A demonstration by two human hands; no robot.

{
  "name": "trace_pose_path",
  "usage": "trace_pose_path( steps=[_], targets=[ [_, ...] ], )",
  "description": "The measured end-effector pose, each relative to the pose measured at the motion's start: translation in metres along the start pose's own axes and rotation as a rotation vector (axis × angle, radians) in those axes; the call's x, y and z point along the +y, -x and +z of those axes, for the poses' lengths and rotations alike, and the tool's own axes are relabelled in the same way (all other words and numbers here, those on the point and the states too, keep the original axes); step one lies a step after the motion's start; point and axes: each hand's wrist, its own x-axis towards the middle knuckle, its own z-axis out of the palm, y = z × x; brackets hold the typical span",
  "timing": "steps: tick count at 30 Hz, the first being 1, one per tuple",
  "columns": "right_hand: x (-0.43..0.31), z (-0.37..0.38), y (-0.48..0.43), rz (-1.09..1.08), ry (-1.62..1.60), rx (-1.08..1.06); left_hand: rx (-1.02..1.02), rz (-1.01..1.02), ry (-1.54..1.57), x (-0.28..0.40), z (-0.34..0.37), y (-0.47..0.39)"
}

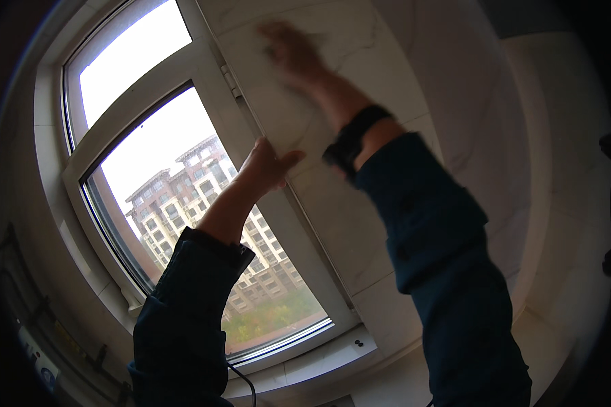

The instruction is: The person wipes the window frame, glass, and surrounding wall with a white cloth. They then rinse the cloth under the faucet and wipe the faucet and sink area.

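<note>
My left hand (270,165) is against the white window frame (234,117), where it meets the marbled wall tiles (331,224). Its thumb points right over the tiles, and some fingers are hidden behind the palm. Higher up, my right hand (295,56) is in front of the tiled wall and blurred by motion. Whether anything is in its grasp is not clear. A dark band or watch (356,135) circles my right wrist. Both forearms wear dark blue sleeves. One metal hinge (230,81) is on the frame's edge between the two hands.
Through the window pane (183,188), apartment buildings and greenery show outside. The tiled sill (315,364) bears two small dark round things (358,343). A black cable (247,381) hangs by my left sleeve. Dark pipes (46,310) run along the left wall near a white box (38,358).
</note>
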Motion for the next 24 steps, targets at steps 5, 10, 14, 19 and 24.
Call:
trace_pose_path(
  steps=[5, 10, 14, 19, 24],
  targets=[
    [-0.079, 0.008, 0.067, -0.234, -0.084, -0.099, 0.054, 0.051, 0.019, 0.006, 0.004, 0.012],
    [-0.038, -0.04, 0.086, -0.096, 0.039, -0.127, -0.023, -0.031, -0.021, 0.001, 0.003, 0.001],
    [0.02, -0.046, 0.043, 0.038, 0.136, 0.095, -0.008, -0.082, -0.001, -0.002, 0.002, -0.005],
    [0.005, -0.039, 0.05, 0.005, 0.093, -0.001, 0.058, -0.039, -0.001, -0.001, 0.005, 0.0],
    [-0.053, -0.051, 0.117, -0.138, 0.007, -0.113, -0.052, -0.027, 0.059, -0.001, 0.001, 0.0]
  ],
)
